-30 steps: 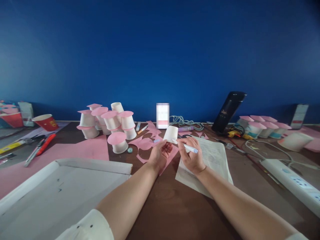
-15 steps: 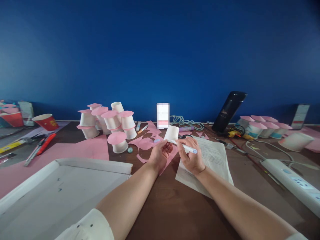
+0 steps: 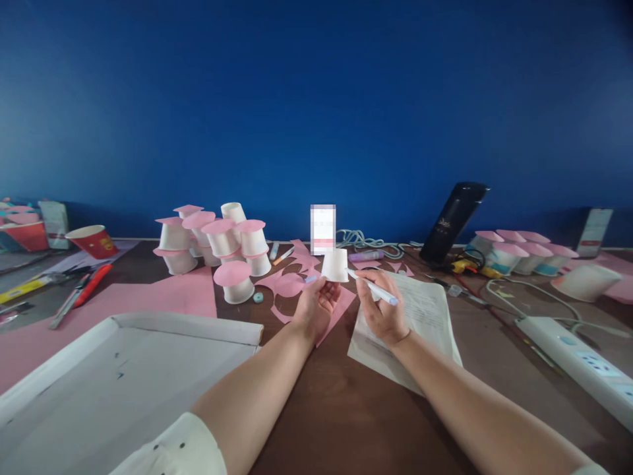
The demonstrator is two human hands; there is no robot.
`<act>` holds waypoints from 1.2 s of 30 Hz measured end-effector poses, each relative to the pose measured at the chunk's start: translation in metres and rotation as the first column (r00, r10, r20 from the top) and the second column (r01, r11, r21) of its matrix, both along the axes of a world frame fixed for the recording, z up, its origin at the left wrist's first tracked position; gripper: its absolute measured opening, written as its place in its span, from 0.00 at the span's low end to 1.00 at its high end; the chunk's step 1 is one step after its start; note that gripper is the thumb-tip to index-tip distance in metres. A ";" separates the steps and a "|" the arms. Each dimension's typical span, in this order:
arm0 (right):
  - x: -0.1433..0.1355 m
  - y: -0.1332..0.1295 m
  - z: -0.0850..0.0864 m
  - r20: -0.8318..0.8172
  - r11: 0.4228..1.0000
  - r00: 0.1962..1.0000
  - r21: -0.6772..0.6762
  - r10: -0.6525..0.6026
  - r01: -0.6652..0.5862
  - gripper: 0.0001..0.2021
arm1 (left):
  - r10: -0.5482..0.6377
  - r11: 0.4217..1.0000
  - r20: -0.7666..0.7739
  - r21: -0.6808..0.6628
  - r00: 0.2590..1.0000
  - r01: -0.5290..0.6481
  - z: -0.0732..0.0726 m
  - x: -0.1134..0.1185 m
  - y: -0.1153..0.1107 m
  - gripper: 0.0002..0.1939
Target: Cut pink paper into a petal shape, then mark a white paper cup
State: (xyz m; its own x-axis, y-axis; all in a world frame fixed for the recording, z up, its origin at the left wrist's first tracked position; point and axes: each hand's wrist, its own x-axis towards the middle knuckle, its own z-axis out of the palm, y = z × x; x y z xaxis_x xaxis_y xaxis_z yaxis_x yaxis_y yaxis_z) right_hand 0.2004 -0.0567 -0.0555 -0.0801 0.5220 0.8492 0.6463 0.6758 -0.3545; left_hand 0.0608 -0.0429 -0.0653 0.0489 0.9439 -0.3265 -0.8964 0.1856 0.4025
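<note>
From the head camera, the left hand [image 3: 316, 305] holds a small white paper cup [image 3: 335, 265] upside down, wide end at the bottom. The fingers [image 3: 330, 291] pinch the cup at its lower rim and lift it above the brown counter [image 3: 341, 409]. The right hand [image 3: 380, 309] is just to the right of the cup. Its fingers are closed around a white pen [image 3: 374, 287]. The pen tip points toward the cup and sits very close to its right side, but I cannot tell if it touches.

Under the cup lie pink paper scraps [image 3: 289, 285] with round holes cut out. To the right of the cup, under the right hand, lies a printed sheet of paper [image 3: 420, 316]. To the left of the cup stands a pile of white cups with pink round tops [image 3: 217, 241]. A big pink sheet [image 3: 123, 300] lies further left of the cup, and a white tray [image 3: 113, 382] sits nearer the person on that side. Far left of the cup is a red cup [image 3: 91, 241]. Far right of the cup are more pink-topped cups [image 3: 519, 251], a tilted black device [image 3: 452, 221] and a white power strip [image 3: 573, 359]. Behind the cup is a blue wall [image 3: 316, 99].
</note>
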 end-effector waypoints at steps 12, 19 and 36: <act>-0.002 0.000 -0.004 0.065 0.999 0.998 0.021 0.023 -0.025 0.06 | -0.032 0.999 -0.004 0.023 0.999 0.032 0.002 0.001 -0.001 0.03; -0.002 -0.003 -0.001 0.072 0.999 0.997 0.013 0.036 -0.037 0.07 | 0.022 0.998 -0.015 0.065 1.000 -0.021 0.000 0.004 -0.001 0.03; -0.001 0.001 -0.003 0.105 1.000 0.994 -0.004 0.029 -0.029 0.12 | 0.016 0.984 -0.110 0.178 0.994 0.004 -0.004 0.006 -0.002 0.02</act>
State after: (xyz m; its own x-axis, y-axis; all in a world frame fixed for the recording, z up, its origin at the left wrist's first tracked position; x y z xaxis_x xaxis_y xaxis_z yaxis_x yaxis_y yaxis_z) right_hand 0.1996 -0.0553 -0.0587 -0.1837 0.5200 0.8342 0.6604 0.6939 -0.2871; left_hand 0.0666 -0.0444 -0.0695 0.0159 0.9875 -0.1567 -0.8453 0.0970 0.5254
